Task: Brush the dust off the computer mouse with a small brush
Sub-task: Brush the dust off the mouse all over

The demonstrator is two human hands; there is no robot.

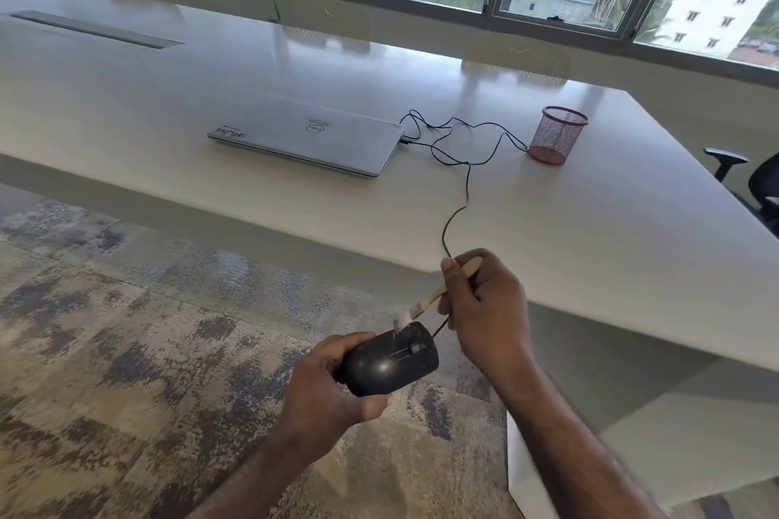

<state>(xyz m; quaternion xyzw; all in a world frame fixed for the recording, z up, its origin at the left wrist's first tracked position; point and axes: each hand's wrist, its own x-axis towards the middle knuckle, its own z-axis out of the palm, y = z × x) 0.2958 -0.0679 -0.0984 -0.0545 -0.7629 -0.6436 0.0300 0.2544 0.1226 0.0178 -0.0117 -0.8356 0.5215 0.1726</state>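
A black wired computer mouse (390, 360) is held in the air off the table's near edge, top side up, gripped at its rear by my left hand (333, 388). My right hand (484, 308) pinches the wooden handle of a small brush (434, 293). The brush's pale bristles touch the front left of the mouse, near its buttons. The mouse's black cable (459, 198) runs up across the table to the closed laptop.
A closed silver laptop (307, 137) lies on the white table (590, 223). A red mesh pen cup (556, 135) stands to its right. A black office chair (750, 177) is at the far right. Patterned carpet (147, 329) lies below.
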